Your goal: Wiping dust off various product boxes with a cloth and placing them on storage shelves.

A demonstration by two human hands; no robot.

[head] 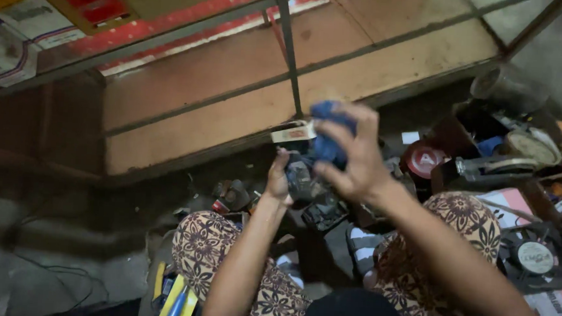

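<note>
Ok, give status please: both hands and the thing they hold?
Right hand shut on blue cloth. Left hand grips small dark part. Nothing between them.

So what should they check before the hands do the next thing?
1. Right hand grips the blue cloth: ok.
2. Left hand holds the small dark part: ok.
3. What kind of part it is: cannot tell, blurred.
4. Floor space below the hands: not ok, scattered parts lie there.
5. Black fan out of the arms' way: ok, off to the right.
</note>
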